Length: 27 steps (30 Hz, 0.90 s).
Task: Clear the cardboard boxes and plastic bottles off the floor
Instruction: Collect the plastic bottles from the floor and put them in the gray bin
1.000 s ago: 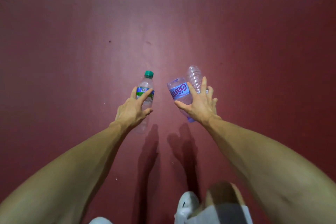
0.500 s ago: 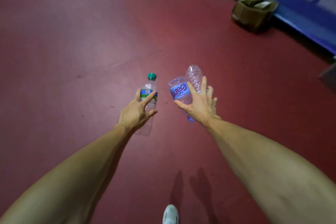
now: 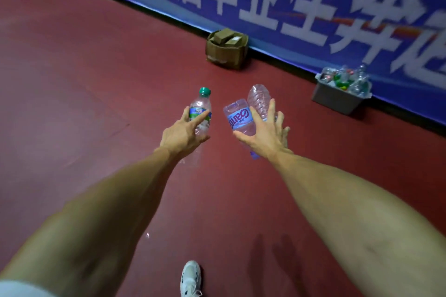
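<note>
My left hand (image 3: 182, 134) grips a clear plastic bottle with a green cap and green-blue label (image 3: 200, 108), held out in front of me. My right hand (image 3: 264, 134) holds two clear bottles together: one with a purple-lettered label (image 3: 237, 117) and a ribbed one (image 3: 259, 99) behind it. Both are carried above the red floor. Ahead stands an open cardboard box (image 3: 226, 52) with smaller cartons inside. To its right is a grey bin (image 3: 337, 97) full of plastic bottles.
A blue banner with large white characters (image 3: 289, 2) runs along the far edge of the red floor (image 3: 72, 67), just behind the box and the bin. My white shoe (image 3: 190, 277) shows at the bottom. A small scrap (image 3: 147, 234) lies on the floor.
The view has swung up and toward the banner: the cardboard box is nearer the centre and the grey bin has come into view. Both hands keep the same hold on their bottles.
</note>
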Available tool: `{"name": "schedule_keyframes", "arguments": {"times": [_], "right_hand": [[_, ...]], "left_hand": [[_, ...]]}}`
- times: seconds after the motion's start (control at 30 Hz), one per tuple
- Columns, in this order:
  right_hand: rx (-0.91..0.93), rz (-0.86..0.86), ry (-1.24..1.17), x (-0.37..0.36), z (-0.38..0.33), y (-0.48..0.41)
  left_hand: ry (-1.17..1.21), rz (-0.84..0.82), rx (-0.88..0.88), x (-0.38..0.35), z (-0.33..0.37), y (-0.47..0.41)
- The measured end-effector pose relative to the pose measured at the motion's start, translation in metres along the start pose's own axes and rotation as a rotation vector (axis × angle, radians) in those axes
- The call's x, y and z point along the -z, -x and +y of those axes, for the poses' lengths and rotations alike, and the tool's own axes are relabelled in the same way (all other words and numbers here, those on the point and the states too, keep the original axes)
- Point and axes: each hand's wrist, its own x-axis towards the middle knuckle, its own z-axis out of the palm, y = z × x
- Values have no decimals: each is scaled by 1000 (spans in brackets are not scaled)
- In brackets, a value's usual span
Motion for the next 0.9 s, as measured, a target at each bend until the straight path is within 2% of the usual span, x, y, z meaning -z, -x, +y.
{"name": "schedule_keyframes", "arguments": {"times": [0.17, 0.37, 0.53, 0.73, 0.9], "right_hand": [[-149, 86, -1, 37, 53, -79], [-351, 151, 16, 75, 149, -161], [-455, 190, 55, 99, 253, -242], [-485, 177, 145, 139, 372, -329], [-550, 170, 156, 170, 443, -399]], "left_hand": [[21, 3, -147, 7, 54, -126], [10, -75, -351, -8, 156, -249], [1, -108, -444, -37, 253, -360], [-20, -141, -493, -59, 375, -476], [-29, -150, -525, -66, 452, -564]]}}
